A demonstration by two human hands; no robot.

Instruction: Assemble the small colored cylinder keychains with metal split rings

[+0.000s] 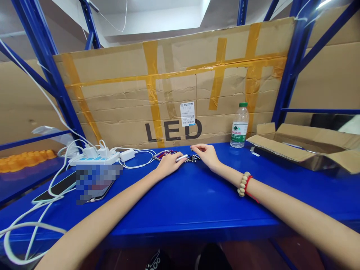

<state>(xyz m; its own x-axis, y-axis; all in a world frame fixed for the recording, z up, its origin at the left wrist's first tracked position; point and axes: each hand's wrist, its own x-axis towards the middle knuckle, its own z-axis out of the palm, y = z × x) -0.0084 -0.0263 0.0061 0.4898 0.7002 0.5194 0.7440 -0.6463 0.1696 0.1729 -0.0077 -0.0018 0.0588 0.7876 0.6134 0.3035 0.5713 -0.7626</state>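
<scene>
Both arms reach forward over a blue shelf top point(197, 202). My left hand point(168, 163) lies with fingers curled round a small silver cylinder point(181, 158), like a little torch or pen. My right hand point(206, 153) rests just to its right, fingers bent down onto a small cluster of metal keychain pieces point(192, 158). Behind the left hand lies a bunch of red and blue slim items point(164, 153). The right wrist wears a bead bracelet with a red cord point(244, 184).
A taped cardboard sheet marked LED point(174, 93) stands at the back. A water bottle point(239, 125) stands right of the hands, then an open cardboard box point(306, 146). On the left sit a power strip point(94, 156) with chargers, white cables and phones point(56, 189).
</scene>
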